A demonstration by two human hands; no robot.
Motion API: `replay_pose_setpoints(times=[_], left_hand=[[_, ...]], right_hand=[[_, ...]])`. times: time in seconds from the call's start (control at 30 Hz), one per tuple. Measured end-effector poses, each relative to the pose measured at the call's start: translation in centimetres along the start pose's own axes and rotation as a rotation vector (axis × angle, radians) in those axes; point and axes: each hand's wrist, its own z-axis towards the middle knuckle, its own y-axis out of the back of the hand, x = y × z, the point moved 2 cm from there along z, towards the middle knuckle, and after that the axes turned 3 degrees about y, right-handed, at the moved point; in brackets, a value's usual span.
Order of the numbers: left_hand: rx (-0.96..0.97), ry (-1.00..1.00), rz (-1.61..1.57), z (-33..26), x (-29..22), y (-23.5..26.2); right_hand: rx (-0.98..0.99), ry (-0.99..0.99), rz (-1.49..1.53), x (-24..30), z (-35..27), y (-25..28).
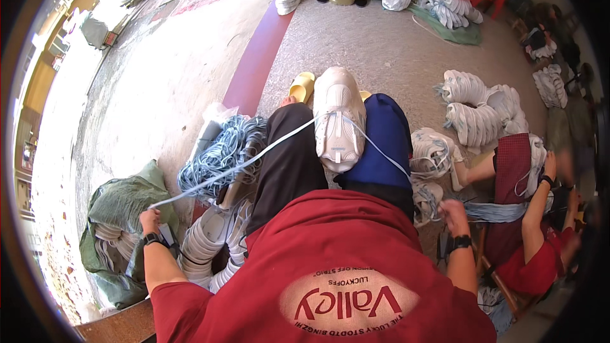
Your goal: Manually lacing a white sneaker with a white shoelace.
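Note:
A white lace-up shoe (340,111) rests between my thighs, tilted with its toe away from me. A pale blue shoelace (293,132) runs through it and spreads out to both sides. Out at the left, my left hand (150,219) pinches one end, and that length is stretched straight. My right hand (454,213) is raised at the right with its fingers curled closed. The other lace length runs toward it over my blue-covered thigh, but its far end is hard to make out.
A heap of blue laces (225,152) lies beside my left leg, near stacked white shoe uppers (198,254) and a green sack (130,200). More uppers (476,114) lie at the right. There a co-worker in a red shirt (534,254) sits close beside me.

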Motion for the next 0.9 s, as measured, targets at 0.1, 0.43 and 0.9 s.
replay_pose_setpoints(times=[0.1, 0.43, 0.9], left_hand=[[0.320, -0.055, 0.360, -2.2, 0.1, -7.4], [0.995, -0.619, 0.130, -26.8, -19.5, -28.4], [0.623, -1.918, 0.477, -35.6, -24.3, -38.9]], right_hand=[[0.479, 0.102, -0.104, 10.0, 0.6, -11.7], [0.286, 1.134, -1.514, 19.6, 3.3, -29.3], [0.335, 0.443, 0.112, 16.5, 9.7, -30.3]])
